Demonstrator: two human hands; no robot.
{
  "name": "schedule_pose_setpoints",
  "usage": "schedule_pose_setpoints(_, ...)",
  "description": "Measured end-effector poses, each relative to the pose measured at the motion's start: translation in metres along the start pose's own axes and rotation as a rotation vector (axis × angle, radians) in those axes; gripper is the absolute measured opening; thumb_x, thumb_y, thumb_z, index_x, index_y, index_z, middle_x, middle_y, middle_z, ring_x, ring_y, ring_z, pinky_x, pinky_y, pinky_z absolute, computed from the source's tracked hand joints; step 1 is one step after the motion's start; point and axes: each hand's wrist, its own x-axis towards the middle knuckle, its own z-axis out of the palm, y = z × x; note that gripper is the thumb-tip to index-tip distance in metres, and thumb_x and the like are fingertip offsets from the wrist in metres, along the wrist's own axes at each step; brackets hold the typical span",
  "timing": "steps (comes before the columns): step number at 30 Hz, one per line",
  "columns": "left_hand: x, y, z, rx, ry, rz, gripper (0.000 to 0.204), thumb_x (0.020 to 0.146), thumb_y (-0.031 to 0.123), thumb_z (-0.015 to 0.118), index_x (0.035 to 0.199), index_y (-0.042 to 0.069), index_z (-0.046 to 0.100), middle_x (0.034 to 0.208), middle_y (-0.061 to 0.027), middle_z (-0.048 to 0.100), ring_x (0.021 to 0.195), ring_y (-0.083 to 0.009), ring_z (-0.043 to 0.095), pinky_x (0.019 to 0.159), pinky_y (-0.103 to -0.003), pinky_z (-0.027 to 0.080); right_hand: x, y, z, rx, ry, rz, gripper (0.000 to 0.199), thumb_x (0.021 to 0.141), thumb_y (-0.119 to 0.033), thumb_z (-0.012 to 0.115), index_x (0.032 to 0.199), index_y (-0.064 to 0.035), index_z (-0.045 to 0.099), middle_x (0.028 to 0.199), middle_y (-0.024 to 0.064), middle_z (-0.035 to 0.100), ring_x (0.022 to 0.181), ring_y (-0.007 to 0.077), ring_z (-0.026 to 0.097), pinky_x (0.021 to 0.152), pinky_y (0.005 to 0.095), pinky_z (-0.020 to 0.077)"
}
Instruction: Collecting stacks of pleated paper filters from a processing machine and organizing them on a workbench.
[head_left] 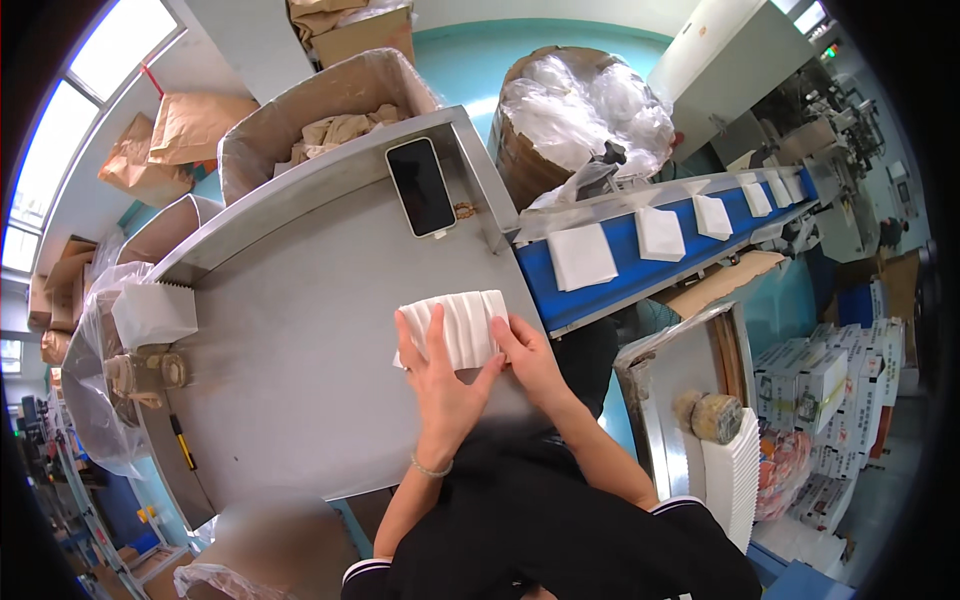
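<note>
Over the steel table (300, 340), a short row of white folded paper packets (462, 325) is held close in front of me, pressed side by side. My left hand (445, 390) grips the row from its near left side, fingers spread across the top and thumb on the near edge. At the right end, my right hand (532, 370) holds it between thumb and fingers. To the right, similar white packets (582, 257) lie spaced out along a blue conveyor belt (620, 270) that meets the table.
A phone (421, 187) lies near the table's far rim. At the left are a stack of white packets (155, 313), a tape roll (145, 373) and a yellow-black marker (183, 442). A lined carton (300, 105) and a bin of clear plastic (590, 110) stand beyond. A metal-edged tray (680, 345) is on the right.
</note>
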Motion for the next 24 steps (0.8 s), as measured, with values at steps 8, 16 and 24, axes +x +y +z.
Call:
schedule_pose_setpoints(8,0.002,-0.016,-0.003,0.041,0.083,-0.002,0.085,0.072,0.023,0.082,0.144,0.011,0.038,0.151,-0.0304,0.02,0.135,-0.0469,0.031,0.106,-0.051,0.032,0.01,0.022,-0.037,0.449,0.208,0.046,0.036,0.096,-0.027,0.061,0.12,-0.0002,0.056,0.095,0.0085,0.066,0.082,0.0162,0.065,0.069,0.0262,0.0492)
schedule_pose_setpoints(16,-0.001,-0.004,0.003,0.006,0.028,0.023,0.085,0.075,0.018,0.08,0.144,0.004,0.032,0.144,-0.0305,0.03,0.135,-0.0456,0.031,0.105,-0.049,0.036,0.009,0.01,-0.007,0.015,-0.077,0.037,0.039,0.097,-0.031,0.059,0.124,-0.0026,0.056,0.099,0.0009,0.061,0.086,0.0094,0.055,0.074,0.0242,0.047)
schedule_pose_setpoints(24,0.002,-0.024,-0.001,-0.08,0.075,-0.008,0.091,0.074,0.02,0.08,0.146,0.003,0.028,0.144,-0.0305,0.032,0.132,-0.0424,0.037,0.105,-0.048,0.034,0.002,0.018,-0.034,0.219,0.009,0.166,0.035,0.098,-0.026,0.057,0.122,-0.0019,0.055,0.097,0.0053,0.065,0.084,0.0132,0.063,0.074,0.0262,0.0507)
